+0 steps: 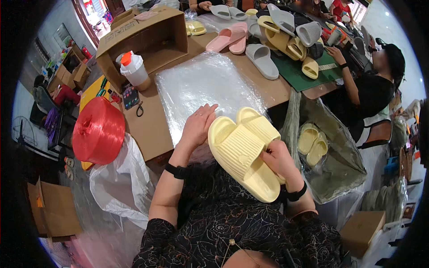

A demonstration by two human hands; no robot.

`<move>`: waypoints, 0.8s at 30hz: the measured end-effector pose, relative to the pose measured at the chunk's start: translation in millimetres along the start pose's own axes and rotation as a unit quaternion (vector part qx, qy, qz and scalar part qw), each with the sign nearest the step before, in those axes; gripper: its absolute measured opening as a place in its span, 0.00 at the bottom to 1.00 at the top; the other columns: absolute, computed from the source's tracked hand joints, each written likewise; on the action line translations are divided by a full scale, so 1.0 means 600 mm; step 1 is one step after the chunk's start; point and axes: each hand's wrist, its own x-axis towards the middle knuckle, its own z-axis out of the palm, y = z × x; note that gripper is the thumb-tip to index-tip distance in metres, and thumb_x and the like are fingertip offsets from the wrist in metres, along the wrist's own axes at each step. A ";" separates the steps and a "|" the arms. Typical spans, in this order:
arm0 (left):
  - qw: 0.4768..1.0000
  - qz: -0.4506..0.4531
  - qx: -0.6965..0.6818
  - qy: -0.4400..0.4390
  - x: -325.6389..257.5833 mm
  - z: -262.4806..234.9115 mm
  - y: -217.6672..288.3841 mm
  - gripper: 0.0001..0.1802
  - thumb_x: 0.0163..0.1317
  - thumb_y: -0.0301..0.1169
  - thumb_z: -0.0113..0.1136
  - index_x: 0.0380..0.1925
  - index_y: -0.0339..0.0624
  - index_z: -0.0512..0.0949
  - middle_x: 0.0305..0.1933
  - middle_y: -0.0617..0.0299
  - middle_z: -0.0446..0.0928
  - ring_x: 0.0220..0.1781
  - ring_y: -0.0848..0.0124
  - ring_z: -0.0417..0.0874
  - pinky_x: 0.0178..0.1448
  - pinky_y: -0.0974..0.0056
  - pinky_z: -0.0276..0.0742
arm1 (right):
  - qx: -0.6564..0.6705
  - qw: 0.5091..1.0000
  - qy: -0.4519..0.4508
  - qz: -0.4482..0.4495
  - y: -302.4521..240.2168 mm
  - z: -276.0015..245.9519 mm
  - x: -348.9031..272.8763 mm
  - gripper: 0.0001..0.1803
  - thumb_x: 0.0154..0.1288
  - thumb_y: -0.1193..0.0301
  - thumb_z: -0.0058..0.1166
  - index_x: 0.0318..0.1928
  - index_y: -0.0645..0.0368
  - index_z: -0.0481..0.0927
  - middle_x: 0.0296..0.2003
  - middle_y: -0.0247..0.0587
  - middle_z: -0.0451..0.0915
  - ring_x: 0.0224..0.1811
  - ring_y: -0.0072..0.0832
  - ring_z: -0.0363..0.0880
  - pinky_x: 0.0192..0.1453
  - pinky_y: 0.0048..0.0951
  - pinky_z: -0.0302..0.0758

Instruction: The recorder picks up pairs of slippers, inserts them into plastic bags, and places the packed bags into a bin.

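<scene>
A pair of pale yellow slide slippers (239, 152) is in front of my body, one overlapping the other. My right hand (281, 160) grips them at their straps, with some fingers hidden inside the openings. My left hand (199, 124) lies with its fingers stretched out on the near part of a stack of clear plastic bags (203, 82). Those fingertips are close beside the toe of the nearer slipper. The bags rest flat on the brown tabletop and catch the light.
A red twine roll (98, 130), shaker bottle (133, 71), phone (131, 98) and open carton (142, 40) stand left. Loose slippers (286, 35) pile up at the far right, near a seated co-worker (373, 89). Bagged yellow slippers (313, 144) lie in a lined bin (342, 165).
</scene>
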 end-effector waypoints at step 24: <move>0.982 0.172 -0.062 -0.049 -0.053 -0.084 0.114 0.23 0.71 0.31 0.45 0.64 0.47 0.73 0.75 0.56 0.64 0.80 0.53 0.56 0.82 0.47 0.43 | -0.205 0.978 -0.044 -0.026 0.020 0.153 0.234 0.15 0.68 0.63 0.54 0.32 0.65 0.77 0.33 0.59 0.80 0.36 0.57 0.80 0.42 0.49 0.78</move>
